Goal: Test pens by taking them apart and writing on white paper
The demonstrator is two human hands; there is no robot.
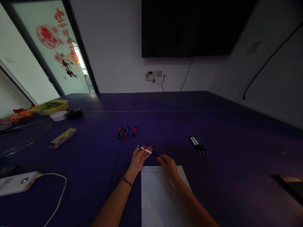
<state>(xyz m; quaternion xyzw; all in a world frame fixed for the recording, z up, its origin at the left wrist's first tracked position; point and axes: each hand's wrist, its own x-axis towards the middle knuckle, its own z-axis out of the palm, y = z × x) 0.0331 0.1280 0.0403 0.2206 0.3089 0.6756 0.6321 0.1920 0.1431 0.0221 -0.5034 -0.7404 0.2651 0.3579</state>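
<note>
A white and black pen (145, 149) is held slantwise between my two hands, above the far edge of a white sheet (156, 195) with small writing at its top. My left hand (139, 157) is closed round the white part, thumb and fingers on it. The fingertips of my right hand (167, 162) pinch the dark end. Beyond my left hand lie several pink, green and blue pens (134, 133) in small groups. Several white and green pens with black grips (198, 144) lie side by side to the right of my hands.
On the left are a long box (63, 138), a white power bank (19, 183) with a cable, a yellow basket (55, 108), a white bowl (59, 116) and coiled clear tubing (30, 143). A dark flat object (292, 186) lies at the right edge.
</note>
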